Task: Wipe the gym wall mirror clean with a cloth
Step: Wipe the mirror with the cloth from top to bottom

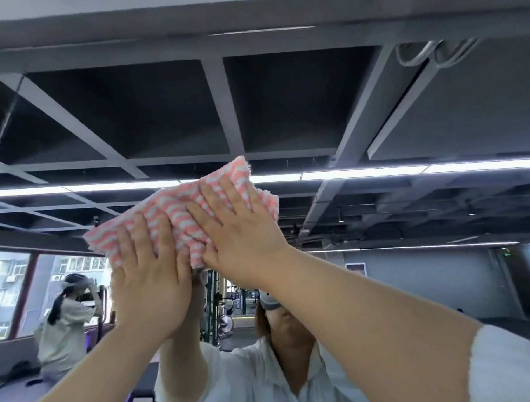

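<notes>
The cloth (179,213) is showing a fluffy, looped terry pile in pink and white stripes, its edges looking fuzzy and matt; the mirror (406,118) is presenting smooth, glossy glass, reflecting grey ceiling beams (360,111) that are looking painted and matt; a white sleeve (514,369) is appearing as soft, thin woven fabric; a light strip (362,173) is glowing through smooth diffuser panels.
</notes>
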`<move>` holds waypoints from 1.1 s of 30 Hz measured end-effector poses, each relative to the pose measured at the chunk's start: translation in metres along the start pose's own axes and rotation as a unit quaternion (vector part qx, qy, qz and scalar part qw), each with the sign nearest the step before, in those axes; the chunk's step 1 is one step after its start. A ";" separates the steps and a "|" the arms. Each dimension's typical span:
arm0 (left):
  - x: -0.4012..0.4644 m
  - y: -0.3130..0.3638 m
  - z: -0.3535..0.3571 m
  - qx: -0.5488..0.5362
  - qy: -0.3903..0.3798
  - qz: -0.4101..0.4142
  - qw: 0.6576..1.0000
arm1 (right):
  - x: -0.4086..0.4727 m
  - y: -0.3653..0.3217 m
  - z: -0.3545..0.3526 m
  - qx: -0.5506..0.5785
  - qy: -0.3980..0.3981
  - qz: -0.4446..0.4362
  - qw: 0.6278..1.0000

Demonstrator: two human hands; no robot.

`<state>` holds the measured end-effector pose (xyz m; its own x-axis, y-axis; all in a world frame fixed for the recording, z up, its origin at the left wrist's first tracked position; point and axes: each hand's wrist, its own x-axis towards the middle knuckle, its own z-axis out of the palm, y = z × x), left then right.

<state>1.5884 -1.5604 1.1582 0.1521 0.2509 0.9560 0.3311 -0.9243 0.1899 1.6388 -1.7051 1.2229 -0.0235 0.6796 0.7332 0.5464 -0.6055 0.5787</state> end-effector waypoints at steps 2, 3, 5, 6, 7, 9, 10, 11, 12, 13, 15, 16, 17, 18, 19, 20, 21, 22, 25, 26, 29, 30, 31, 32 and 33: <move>-0.007 0.017 0.002 -0.001 0.007 -0.006 1.000 | -0.012 0.013 0.002 -0.004 -0.001 -0.004 1.000; -0.009 0.027 0.001 -0.003 0.005 -0.011 1.000 | -0.017 0.020 0.002 -0.006 0.001 -0.005 1.000; -0.012 0.047 0.000 -0.006 -0.003 -0.019 1.000 | -0.027 0.038 0.001 -0.008 0.003 -0.004 1.000; -0.012 0.057 0.000 -0.008 -0.006 -0.017 1.000 | -0.031 0.049 0.000 -0.009 0.004 0.000 1.000; -0.010 0.067 0.000 -0.012 -0.006 -0.013 1.000 | -0.035 0.059 -0.002 -0.010 0.006 0.008 1.000; -0.004 0.089 -0.002 -0.014 -0.010 -0.006 1.000 | -0.044 0.079 -0.006 -0.014 0.011 0.026 0.999; 0.000 0.104 -0.002 -0.015 -0.017 -0.005 1.000 | -0.050 0.092 -0.008 -0.015 0.013 0.036 0.999; 0.005 0.116 -0.002 -0.013 -0.020 -0.001 1.000 | -0.056 0.103 -0.009 -0.010 0.015 0.047 0.999; 0.008 0.130 -0.003 -0.011 -0.023 0.005 1.000 | -0.062 0.115 -0.010 -0.006 0.015 0.058 0.998; 0.011 0.144 -0.002 -0.007 -0.027 0.015 0.999 | -0.070 0.127 -0.011 -0.001 0.017 0.070 0.997; 0.014 0.171 0.002 -0.003 -0.036 0.039 0.999 | -0.087 0.152 -0.011 -0.002 0.017 0.092 0.996; 0.014 0.186 0.005 -0.006 -0.040 0.050 0.998 | -0.098 0.164 -0.010 -0.005 0.015 0.103 0.995; 0.013 0.200 0.008 -0.005 -0.042 0.061 0.997 | -0.108 0.175 -0.009 -0.006 0.012 0.115 0.993; 0.010 0.215 0.011 -0.004 -0.042 0.070 0.997 | -0.119 0.187 -0.008 -0.005 0.009 0.124 0.992; 0.008 0.229 0.014 -0.002 -0.043 0.079 0.996 | -0.130 0.197 -0.007 -0.004 0.010 0.132 0.991; 0.005 0.243 0.018 -0.003 -0.044 0.087 0.995 | -0.141 0.208 -0.005 -0.004 0.012 0.139 0.990; 0.002 0.258 0.020 -0.007 -0.044 0.097 0.994 | -0.153 0.219 -0.004 -0.002 0.018 0.144 0.989; -0.001 0.272 0.023 -0.006 -0.046 0.106 0.993 | -0.166 0.228 -0.002 0.002 0.019 0.148 0.989; -0.010 0.306 0.029 0.001 -0.053 0.138 0.989 | -0.197 0.249 0.005 0.014 0.029 0.160 0.987; -0.013 0.317 0.031 -0.001 -0.056 0.145 0.988 | -0.207 0.256 0.008 0.018 0.036 0.163 0.986; -0.024 0.342 0.035 0.006 -0.062 0.182 0.981 | -0.234 0.271 0.015 0.029 0.044 0.177 0.983; -0.028 0.349 0.037 0.012 -0.064 0.197 0.978 | -0.243 0.275 0.018 0.023 0.045 0.181 0.982; -0.031 0.356 0.039 0.017 -0.061 0.208 0.976 | -0.253 0.280 0.021 0.011 0.053 0.185 0.981; -0.034 0.361 0.041 0.021 -0.048 0.218 0.975 | -0.264 0.284 0.024 0.003 0.063 0.189 0.980; -0.037 0.366 0.040 0.021 -0.013 0.226 0.974 | -0.273 0.287 0.026 -0.002 0.071 0.194 0.979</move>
<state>1.7409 -1.8967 1.1836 0.3142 -0.1723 0.9336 0.2622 -0.9294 -0.2597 1.8233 -2.0539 1.1793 0.0691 0.3349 0.9397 0.5332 -0.8085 0.2489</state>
